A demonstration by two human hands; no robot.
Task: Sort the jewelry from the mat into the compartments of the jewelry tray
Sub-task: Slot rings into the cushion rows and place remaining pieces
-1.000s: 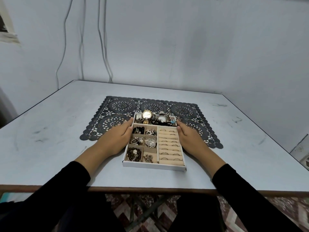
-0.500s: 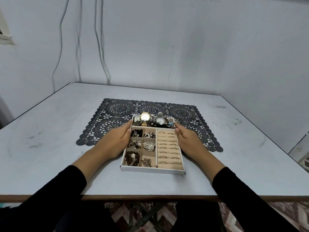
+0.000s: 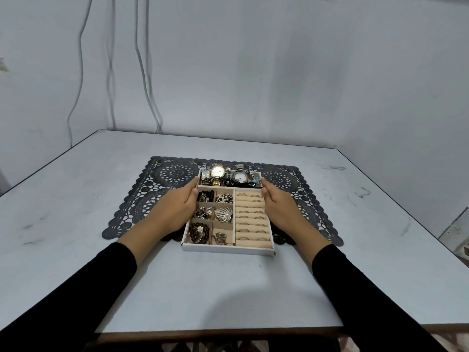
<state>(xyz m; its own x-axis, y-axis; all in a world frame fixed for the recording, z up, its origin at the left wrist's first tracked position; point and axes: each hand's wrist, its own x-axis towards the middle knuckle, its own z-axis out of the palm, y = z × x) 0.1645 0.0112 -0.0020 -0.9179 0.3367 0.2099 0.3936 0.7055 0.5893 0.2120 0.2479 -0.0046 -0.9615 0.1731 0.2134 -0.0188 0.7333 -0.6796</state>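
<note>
The white jewelry tray [image 3: 227, 249] lies on the black lace mat [image 3: 149, 191], its front edge just past the mat's near border. Watches [image 3: 217, 172] fill the far compartment, brooches [image 3: 223, 214] and beaded pieces the left squares, and rings [image 3: 250, 215] sit in the beige slots on the right. My left hand [image 3: 175, 209] presses flat against the tray's left wall. My right hand [image 3: 281, 209] presses against the right wall, so both hands hold the tray between them. No loose jewelry shows on the mat.
The grey table [image 3: 228, 288] ends in a near edge close to my body and a right edge around [image 3: 406, 212]. Cables [image 3: 142, 72] hang down the wall behind the table's far left corner.
The tray has slid away from me, farther onto the mat, with both hands travelling along its sides. My head has tilted, so more of the near table shows.
</note>
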